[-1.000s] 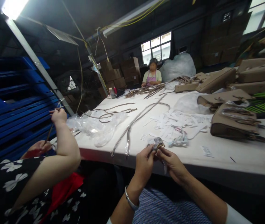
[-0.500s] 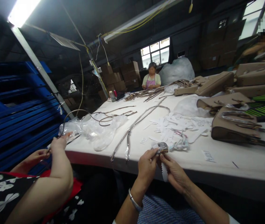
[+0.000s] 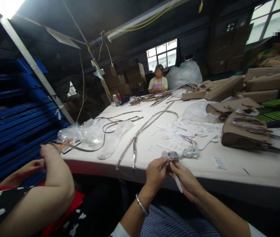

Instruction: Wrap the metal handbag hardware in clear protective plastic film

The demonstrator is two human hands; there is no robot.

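Observation:
My left hand point(image 3: 155, 172) is closed, its thumb and fingers pinching a small shiny bundle point(image 3: 173, 157) that looks like brown strap wrapped in clear plastic. On the other side, my right hand point(image 3: 186, 181) grips the same bundle from below. A white paper strip point(image 3: 178, 183) hangs down between my hands. Just beyond them lies a heap of white paper strips point(image 3: 179, 133), with crumpled clear plastic point(image 3: 190, 149) at its near side. Left of my hands, long plastic-wrapped straps point(image 3: 140, 130) lie on the white table point(image 3: 145, 164). The bundle's details are partly hidden by my fingers.
At my left, a co-worker's bare arm point(image 3: 53, 177) reaches by a brown strap point(image 3: 88, 150) and clear plastic bags point(image 3: 90, 133). Brown handbags point(image 3: 245, 131) stand at the right. Another person point(image 3: 158, 84) sits across the table, near piled straps point(image 3: 163, 96). Blue pallets point(image 3: 11, 121) are stacked far left.
The white strip under my hands has swung to the right. My hands keep their hold on the bundle. The co-worker's hands have shifted left, and their strap now stretches lower over the table.

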